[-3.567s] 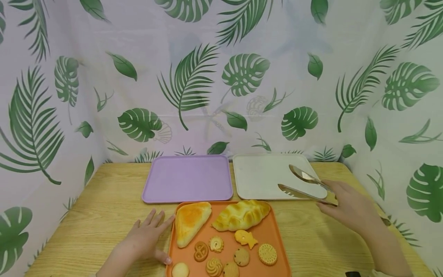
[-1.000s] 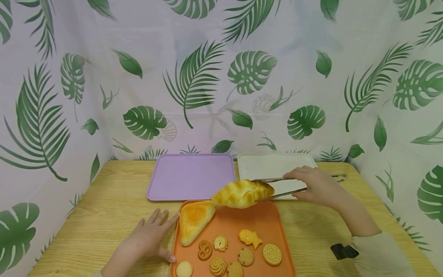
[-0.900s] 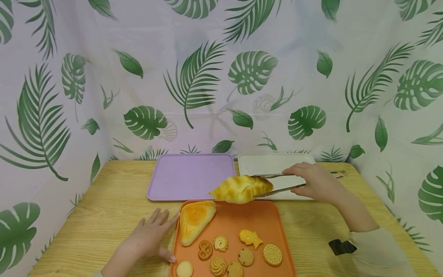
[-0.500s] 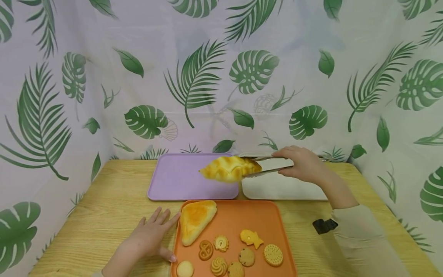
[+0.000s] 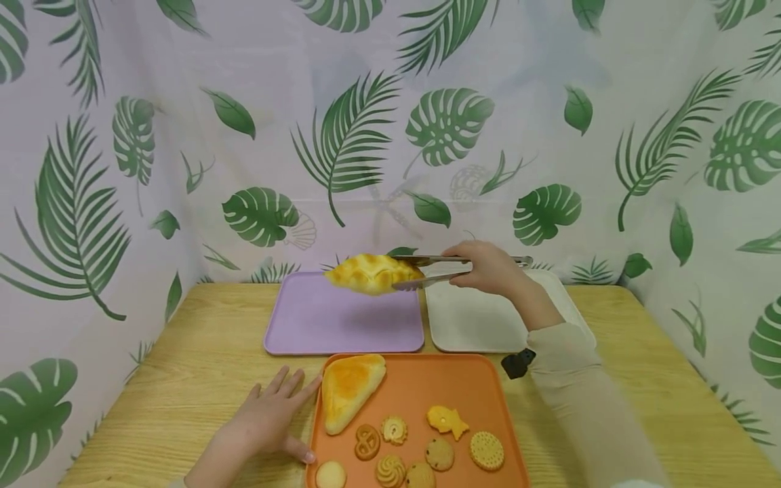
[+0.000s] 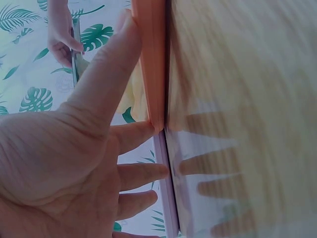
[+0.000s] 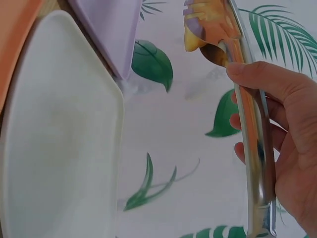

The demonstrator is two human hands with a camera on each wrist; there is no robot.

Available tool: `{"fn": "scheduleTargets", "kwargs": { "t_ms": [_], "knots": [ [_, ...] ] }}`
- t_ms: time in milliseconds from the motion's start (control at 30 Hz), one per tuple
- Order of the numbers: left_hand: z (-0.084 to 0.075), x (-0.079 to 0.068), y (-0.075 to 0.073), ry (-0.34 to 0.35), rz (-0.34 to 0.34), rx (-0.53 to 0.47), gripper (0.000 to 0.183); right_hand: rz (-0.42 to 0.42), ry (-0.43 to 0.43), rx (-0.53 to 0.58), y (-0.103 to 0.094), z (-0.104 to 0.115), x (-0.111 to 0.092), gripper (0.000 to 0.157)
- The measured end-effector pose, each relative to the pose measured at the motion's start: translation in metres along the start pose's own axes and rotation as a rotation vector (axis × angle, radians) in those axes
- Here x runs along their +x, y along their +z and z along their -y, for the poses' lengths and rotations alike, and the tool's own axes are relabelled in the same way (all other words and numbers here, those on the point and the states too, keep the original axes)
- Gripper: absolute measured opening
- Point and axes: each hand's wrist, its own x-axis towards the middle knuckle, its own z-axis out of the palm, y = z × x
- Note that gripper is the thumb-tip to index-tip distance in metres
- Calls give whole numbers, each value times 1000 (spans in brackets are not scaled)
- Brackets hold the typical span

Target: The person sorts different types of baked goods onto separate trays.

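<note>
Right hand (image 5: 488, 266) grips tongs (image 5: 433, 279), bread (image 5: 369, 274) clamped above purple tray (image 5: 332, 329); left hand (image 5: 267, 415) touches orange tray (image 5: 436, 379).

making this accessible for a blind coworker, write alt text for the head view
A right hand grips metal tongs holding a golden ridged bread above a purple tray, with a white tray beside it. The left hand, fingers spread, touches the edge of an orange tray bearing a triangular bread and assorted cookies.
</note>
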Motion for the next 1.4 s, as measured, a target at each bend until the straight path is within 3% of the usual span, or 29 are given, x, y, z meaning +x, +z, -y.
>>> {"fn": "scheduleTargets", "kwargs": {
  "t_ms": [333, 633, 933, 1400],
  "knots": [
    [1, 1, 0, -12, -3, 6, 120, 30, 9, -23, 31, 21, 47, 46],
    [1, 0, 2, -8, -14, 18, 120, 121, 98, -67, 56, 31, 80, 48],
    [0, 0, 2, -4, -6, 6, 119, 188, 185, -78, 77, 39, 98, 49],
    [1, 0, 3, 4, -11, 6, 118, 218, 229, -136, 95, 58, 110, 50]
  ]
}}
